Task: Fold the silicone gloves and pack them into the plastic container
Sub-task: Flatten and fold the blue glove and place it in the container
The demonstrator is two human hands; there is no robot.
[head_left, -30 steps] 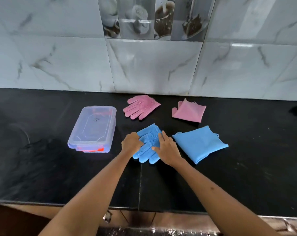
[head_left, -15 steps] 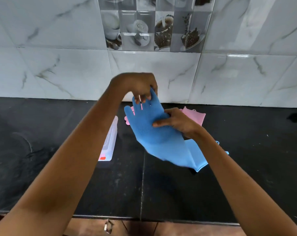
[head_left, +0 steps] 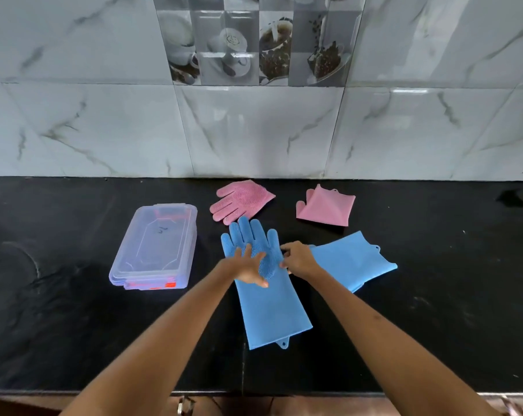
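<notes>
Here the left hand [head_left: 248, 267] presses flat and open on the spread blue glove [head_left: 269, 295] beside the lidded plastic container [head_left: 155, 247], apparently steadying it while the right hand [head_left: 299, 259] seems to pinch its edge.

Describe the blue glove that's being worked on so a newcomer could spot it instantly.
On the black countertop, look just right of the clear plastic container. The blue glove there lies flat at full length, fingers toward the wall and cuff toward the near edge, with both hands on its palm. The other blue glove and both pink ones are folded or bunched.
</notes>
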